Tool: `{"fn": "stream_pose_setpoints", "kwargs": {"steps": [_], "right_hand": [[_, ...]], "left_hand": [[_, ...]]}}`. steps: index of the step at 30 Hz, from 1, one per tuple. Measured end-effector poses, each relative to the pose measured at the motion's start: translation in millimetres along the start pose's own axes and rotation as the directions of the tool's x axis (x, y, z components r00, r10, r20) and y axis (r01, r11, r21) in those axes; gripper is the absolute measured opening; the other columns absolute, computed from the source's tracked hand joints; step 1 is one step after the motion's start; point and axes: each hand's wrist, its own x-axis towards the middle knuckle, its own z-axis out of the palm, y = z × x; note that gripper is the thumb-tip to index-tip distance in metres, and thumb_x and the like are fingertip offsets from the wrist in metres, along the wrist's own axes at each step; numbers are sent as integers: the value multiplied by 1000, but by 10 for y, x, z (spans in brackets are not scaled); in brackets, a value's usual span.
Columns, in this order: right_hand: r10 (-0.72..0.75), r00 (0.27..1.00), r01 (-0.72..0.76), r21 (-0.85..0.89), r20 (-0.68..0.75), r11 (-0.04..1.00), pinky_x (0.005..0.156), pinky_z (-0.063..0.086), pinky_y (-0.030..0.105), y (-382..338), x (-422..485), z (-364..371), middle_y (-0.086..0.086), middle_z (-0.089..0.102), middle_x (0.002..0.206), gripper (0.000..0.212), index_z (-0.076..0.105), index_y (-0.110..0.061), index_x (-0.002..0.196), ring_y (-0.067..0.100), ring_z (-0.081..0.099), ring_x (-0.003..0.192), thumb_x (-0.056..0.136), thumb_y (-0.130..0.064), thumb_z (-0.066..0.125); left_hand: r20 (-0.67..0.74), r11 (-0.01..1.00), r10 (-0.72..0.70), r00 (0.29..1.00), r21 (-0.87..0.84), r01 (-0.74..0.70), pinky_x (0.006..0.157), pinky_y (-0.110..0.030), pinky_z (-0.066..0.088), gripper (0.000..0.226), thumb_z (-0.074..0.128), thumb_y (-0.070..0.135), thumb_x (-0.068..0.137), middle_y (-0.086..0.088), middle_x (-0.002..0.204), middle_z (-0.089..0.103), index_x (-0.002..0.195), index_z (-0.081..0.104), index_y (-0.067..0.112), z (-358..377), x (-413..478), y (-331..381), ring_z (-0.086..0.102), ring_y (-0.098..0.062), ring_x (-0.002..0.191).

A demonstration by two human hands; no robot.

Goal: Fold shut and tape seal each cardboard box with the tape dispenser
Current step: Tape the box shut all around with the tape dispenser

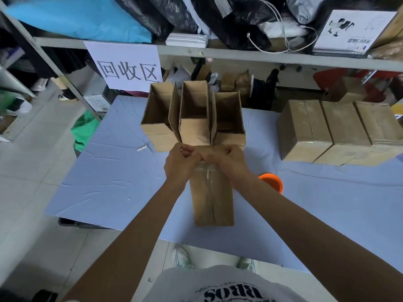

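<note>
A closed cardboard box (212, 201) lies lengthwise on the blue table (113, 171), with a strip of clear tape running along its top seam. My left hand (182, 161) and my right hand (226, 159) meet at the box's far end, fingers curled over the edge there and pressing the tape end down. Three open cardboard boxes (194, 114) stand upright in a row just behind my hands. An orange tape dispenser (272, 182) sits right of the box, partly hidden by my right forearm.
Three sealed boxes (340, 129) sit side by side at the table's right. A metal shelf (218, 51) with bags and a white paper sign (128, 66) stands behind the table. A green bag (84, 129) lies on the floor at the left.
</note>
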Motion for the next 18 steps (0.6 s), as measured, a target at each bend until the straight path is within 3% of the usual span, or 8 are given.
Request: {"fn": "stream_pose_setpoints", "kwargs": {"steps": [4,9,11,14,18], "right_hand": [[25,1000,-25,104,2,994,81,56,37,-15,124,-38,11,66,99,38,58,-1,105,22,64,89,72,-7,76],[-11,990,-53,440,142,896,63,56,29,-13,90,-206,18,61,83,14,61,10,90,23,64,69,78,15,56],[-24,986,-60,479,166,876,62,56,28,-4,90,-243,18,59,85,14,58,6,90,22,63,70,80,15,53],[-23,985,-69,509,173,858,65,58,28,51,139,-240,24,57,103,22,56,10,102,27,63,85,81,13,52],[-3,991,-68,518,136,853,68,55,29,35,121,-235,24,49,125,42,46,12,125,24,58,92,83,13,50]], "left_hand": [[9,995,-37,999,-95,38,58,-18,38,16,68,17,82,12,79,63,97,65,24,-6,50,15,57,-4,74],[-50,999,-8,999,-54,6,68,-24,46,15,58,15,89,16,81,59,96,64,27,70,83,16,57,-4,74],[-91,999,30,995,-14,-31,74,-28,49,17,52,15,92,19,79,57,100,63,26,110,60,6,55,-2,72],[-111,994,106,988,41,-102,73,-29,51,21,45,11,95,20,80,58,111,55,21,157,50,-21,58,-5,76],[-71,981,165,984,110,-157,69,-22,45,24,38,8,96,7,92,68,114,51,17,114,74,-6,55,-3,72]]}}
